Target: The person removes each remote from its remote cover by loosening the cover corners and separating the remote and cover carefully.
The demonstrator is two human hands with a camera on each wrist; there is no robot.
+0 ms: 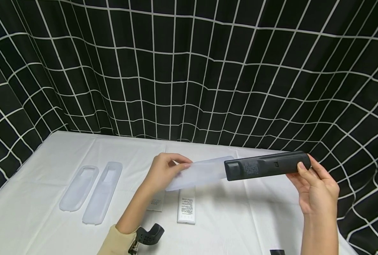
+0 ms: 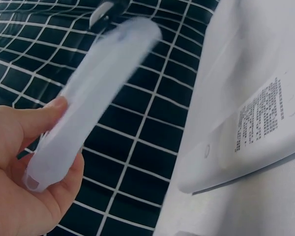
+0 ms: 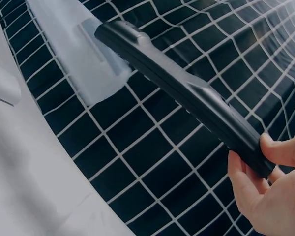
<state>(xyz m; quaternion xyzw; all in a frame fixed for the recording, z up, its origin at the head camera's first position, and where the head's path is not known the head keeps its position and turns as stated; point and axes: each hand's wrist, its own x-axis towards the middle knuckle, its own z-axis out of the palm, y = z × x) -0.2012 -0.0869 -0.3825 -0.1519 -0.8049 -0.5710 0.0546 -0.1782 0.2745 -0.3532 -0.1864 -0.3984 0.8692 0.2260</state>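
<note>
A black remote control [image 1: 265, 165] is held in the air by my right hand [image 1: 317, 187], thumb and fingers pinching its right end, its printed back facing me. My left hand [image 1: 164, 171] pinches the left end of a translucent sleeve-like remote cover [image 1: 204, 171]. In the head view the remote's left end overlaps the cover's right end. The right wrist view shows the remote [image 3: 187, 93] tilted beside the cover [image 3: 83, 54]; whether its tip touches the cover I cannot tell. Thumb and fingers curl round the cover [image 2: 93, 98] in the left wrist view.
Two translucent covers [image 1: 78, 189] [image 1: 102, 193] lie side by side on the left of the white table [image 1: 233, 230]. Below my left hand lie a white remote [image 1: 186, 205] with a printed label and another pale printed item [image 1: 156, 202], partly hidden. A black gridded curtain [image 1: 182, 71] hangs behind.
</note>
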